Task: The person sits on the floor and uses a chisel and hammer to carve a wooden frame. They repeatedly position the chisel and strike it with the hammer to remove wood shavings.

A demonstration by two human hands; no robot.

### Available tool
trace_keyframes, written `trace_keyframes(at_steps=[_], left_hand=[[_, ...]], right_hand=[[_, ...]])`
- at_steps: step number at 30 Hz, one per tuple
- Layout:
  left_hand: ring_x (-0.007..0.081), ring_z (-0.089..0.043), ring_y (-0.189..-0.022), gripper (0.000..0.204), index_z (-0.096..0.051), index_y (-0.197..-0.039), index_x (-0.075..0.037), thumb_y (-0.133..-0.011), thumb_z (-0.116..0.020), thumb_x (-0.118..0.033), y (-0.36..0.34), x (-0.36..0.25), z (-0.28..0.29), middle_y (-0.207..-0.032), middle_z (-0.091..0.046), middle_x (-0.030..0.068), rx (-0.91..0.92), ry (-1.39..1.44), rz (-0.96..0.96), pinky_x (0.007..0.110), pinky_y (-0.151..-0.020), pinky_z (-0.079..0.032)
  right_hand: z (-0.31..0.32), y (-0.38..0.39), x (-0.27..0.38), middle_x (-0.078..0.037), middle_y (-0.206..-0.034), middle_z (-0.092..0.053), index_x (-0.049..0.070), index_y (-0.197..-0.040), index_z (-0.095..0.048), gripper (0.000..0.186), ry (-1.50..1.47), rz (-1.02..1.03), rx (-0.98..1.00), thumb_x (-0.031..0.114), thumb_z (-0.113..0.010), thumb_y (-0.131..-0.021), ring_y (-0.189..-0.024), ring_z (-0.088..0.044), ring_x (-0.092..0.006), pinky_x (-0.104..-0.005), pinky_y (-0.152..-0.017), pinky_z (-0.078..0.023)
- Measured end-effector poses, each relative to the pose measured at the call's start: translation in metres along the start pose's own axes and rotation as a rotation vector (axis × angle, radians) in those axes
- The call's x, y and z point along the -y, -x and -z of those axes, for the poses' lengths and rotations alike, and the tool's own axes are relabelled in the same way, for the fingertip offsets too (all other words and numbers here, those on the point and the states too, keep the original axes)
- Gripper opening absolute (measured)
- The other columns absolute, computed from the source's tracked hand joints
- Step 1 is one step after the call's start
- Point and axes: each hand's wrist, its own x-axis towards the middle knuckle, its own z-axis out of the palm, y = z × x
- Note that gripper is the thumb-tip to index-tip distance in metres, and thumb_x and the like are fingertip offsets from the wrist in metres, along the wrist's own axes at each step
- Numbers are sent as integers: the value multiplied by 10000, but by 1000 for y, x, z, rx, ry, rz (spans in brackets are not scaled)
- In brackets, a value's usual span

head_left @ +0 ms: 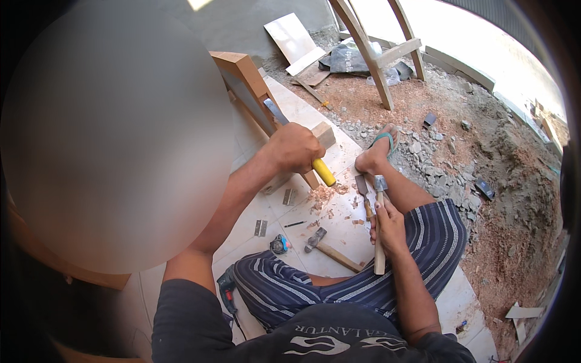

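My left hand [296, 145] grips a yellow-handled chisel [324, 171], its blade against the notched edge of an upright wooden board [241, 66] on a wooden block [324, 134]. My right hand [390, 227] is closed round the wooden handle of a small hammer [379, 184], held head up over my right leg. A wide chisel [361, 186] lies just beside it, partly hidden. Wood shavings [324, 195] are scattered below the board. Between my legs and the board lie a second hammer [333, 252], metal hinges [261, 228], a pencil [295, 223] and a small blue tool [279, 244].
I sit on a tiled floor [236, 245] bordered on the right by rubble and soil [502, 199]. A power tool [227, 290] lies by my left knee. A wooden trestle [387, 57], leaning panel [289, 39] and grey sack [354, 60] are farther back. A blurred patch covers the upper left.
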Motion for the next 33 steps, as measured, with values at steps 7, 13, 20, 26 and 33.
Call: trace_keyframes(at_steps=[7,13,20,26,33], left_hand=[[278,-728,-723,52,-704,-715,-186,-709,-744,-218,-2,1,-1,-692,-703,53,7,-16,-31,427,-603,-558],[279,-728,-725,83,-700,-729,-175,-701,-760,-225,-5,0,-5,-694,-701,50,-42,-19,-32,430,-606,-560],[283,-733,-730,92,-704,-734,-175,-713,-766,-239,-4,3,-10,-705,-707,50,-56,-4,-32,433,-606,-562],[284,-731,-733,89,-705,-732,-161,-707,-767,-220,-6,3,-15,-718,-714,57,14,-58,-14,432,-615,-560],[281,-730,-725,114,-713,-726,-151,-673,-791,-216,-9,5,-23,-702,-712,67,45,-89,0,421,-627,-557]], right_hand=[[-26,25,7,-13,-717,-538,74,-1162,-544,229,-272,-220,125,250,-622,-1038,-479,-513,-104,-272,-399,-443],[-90,40,45,-61,-793,-515,13,-1065,-477,154,-830,-474,26,50,-582,-958,-607,-515,-134,-314,-501,-481],[-127,32,76,-50,-809,-507,33,-1021,-470,101,-869,-411,249,19,-516,-932,-613,-481,-111,-284,-546,-470],[-138,37,83,-79,-855,-493,19,-1047,-446,115,-960,-457,92,29,-514,-955,-666,-507,-157,-332,-573,-486],[-135,25,65,-66,-814,-485,30,-1028,-433,117,-893,-453,149,31,-521,-952,-653,-495,-161,-331,-592,-487]])
